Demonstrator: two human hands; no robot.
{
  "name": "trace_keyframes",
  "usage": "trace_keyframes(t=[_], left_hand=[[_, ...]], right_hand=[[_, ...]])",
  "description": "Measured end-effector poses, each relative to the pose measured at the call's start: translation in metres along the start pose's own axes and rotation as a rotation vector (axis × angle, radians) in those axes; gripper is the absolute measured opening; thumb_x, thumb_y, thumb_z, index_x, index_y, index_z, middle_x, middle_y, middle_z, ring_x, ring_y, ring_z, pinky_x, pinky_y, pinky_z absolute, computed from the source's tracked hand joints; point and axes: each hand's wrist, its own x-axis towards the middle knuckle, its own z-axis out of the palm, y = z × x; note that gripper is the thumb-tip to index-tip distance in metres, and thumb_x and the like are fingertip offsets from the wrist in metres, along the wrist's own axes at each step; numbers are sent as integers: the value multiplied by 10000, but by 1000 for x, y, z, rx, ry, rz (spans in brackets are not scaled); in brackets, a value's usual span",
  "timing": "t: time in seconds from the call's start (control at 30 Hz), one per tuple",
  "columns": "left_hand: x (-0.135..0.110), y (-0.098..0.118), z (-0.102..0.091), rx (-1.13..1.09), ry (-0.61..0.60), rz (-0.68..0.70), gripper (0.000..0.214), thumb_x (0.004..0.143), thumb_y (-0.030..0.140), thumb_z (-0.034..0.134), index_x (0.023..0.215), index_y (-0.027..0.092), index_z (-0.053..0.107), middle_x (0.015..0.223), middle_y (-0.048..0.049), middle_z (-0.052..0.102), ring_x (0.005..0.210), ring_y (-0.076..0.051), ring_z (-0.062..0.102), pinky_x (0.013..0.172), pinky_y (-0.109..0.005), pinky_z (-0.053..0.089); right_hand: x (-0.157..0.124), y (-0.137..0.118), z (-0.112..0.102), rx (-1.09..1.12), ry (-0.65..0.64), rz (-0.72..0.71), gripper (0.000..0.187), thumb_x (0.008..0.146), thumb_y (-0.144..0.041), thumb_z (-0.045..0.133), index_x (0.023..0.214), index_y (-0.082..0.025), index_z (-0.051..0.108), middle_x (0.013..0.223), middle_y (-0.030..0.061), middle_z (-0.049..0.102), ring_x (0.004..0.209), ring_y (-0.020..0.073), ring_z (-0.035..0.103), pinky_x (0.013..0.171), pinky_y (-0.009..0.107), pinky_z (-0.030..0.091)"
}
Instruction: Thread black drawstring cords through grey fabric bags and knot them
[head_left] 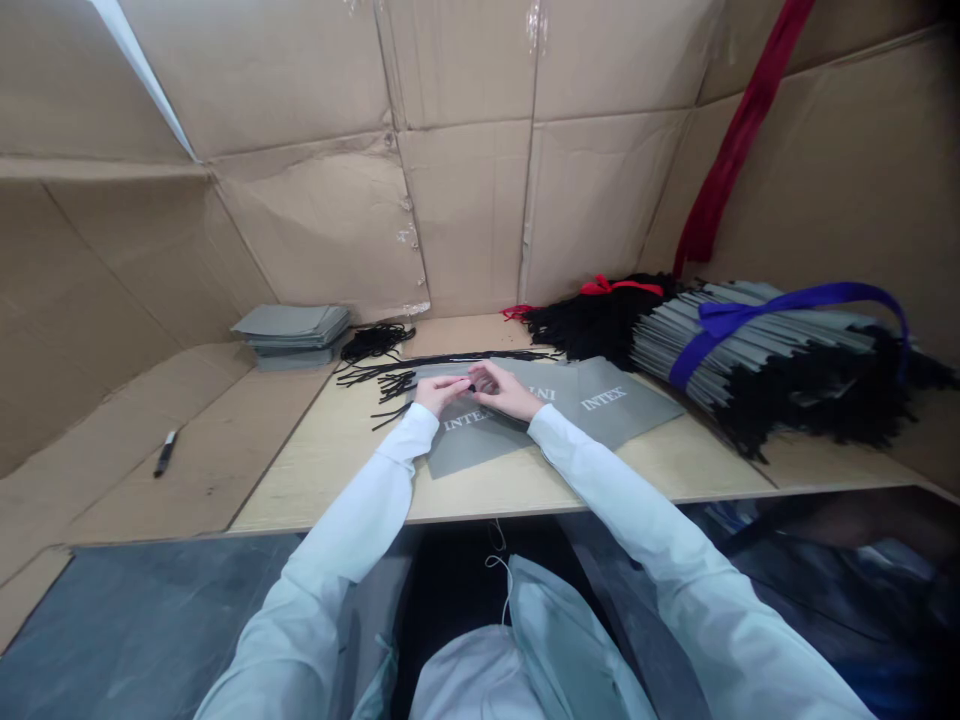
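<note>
Because both hands (504, 392) overlap, what they pinch over the INTEX sheet (480, 447) is obscured.

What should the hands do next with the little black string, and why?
Probably the right hand should gently pull the black cord a little, because it and the left hand seem to pinch the cord together just above the grey INTEX sheet.

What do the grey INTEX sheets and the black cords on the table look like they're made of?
The grey INTEX sheets look like flexible vinyl or plastic, possibly coated fabric: thin, flat, matte, with white printed lettering. The black cords look like textile, since they lie limp in loose, dull coils, though any weave is too small to see.
</note>
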Motion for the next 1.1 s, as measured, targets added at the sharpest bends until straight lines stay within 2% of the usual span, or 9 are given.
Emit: trace_keyframes(t=[0.07,0.2,0.27,0.43,0.53,0.7,0.87,0.97,1.1], left_hand=[[1,-1,1,12,20,-21,323,392,265,720,650,89,638,621,-53,618,588,-126,547,675,-297,424],[4,-3,-1,63,35,-63,318,423,308,697,643,91,624,582,-43,598,556,-113,527,614,-264,411],[5,-4,-3,210,42,-28,301,467,353,663,609,93,611,532,-28,571,507,-99,494,555,-243,390],[2,-2,-2,803,197,244,306,598,420,535,554,121,583,438,17,478,419,-69,346,445,-209,274],[0,0,1,906,210,259,313,625,423,500,557,127,575,436,22,463,414,-68,317,429,-206,242],[2,0,-1,831,163,226,314,619,428,501,539,127,543,426,27,454,403,-67,323,427,-202,250],[8,4,-7,586,56,191,311,601,419,523,496,131,473,420,32,448,410,-68,387,464,-205,320],[10,10,-10,481,67,189,302,574,406,553,494,133,453,427,40,446,424,-64,402,493,-207,349],[10,15,-10,396,1,146,311,511,407,605,523,131,460,491,38,474,467,-65,425,502,-210,378]], right_hand=[[-1,-2,6,28,66,-13,358,645,-306,543,972,-172,483,854,26,585,709,96,531,657,215,405],[0,0,16,-97,183,47,249,692,-349,497,840,-164,573,790,47,622,696,126,564,675,232,403],[1,2,17,-221,198,55,228,702,-351,487,782,-172,603,772,50,631,699,143,568,686,245,389],[2,0,14,-386,188,86,216,696,-348,491,697,-173,617,706,37,635,648,143,562,625,230,367],[1,-3,12,-401,172,81,202,695,-330,491,679,-171,614,671,20,631,610,123,550,594,213,353],[-1,-5,12,-405,176,54,193,693,-318,495,691,-165,614,677,28,628,607,121,540,597,219,351],[0,-1,7,-260,143,60,236,672,-343,527,813,-172,608,763,31,621,649,111,536,643,218,375],[2,1,2,-275,97,70,235,657,-356,542,778,-175,629,780,39,605,642,109,515,647,226,371],[6,1,3,-263,60,99,256,667,-367,521,770,-164,637,706,27,582,595,98,478,607,223,353]])
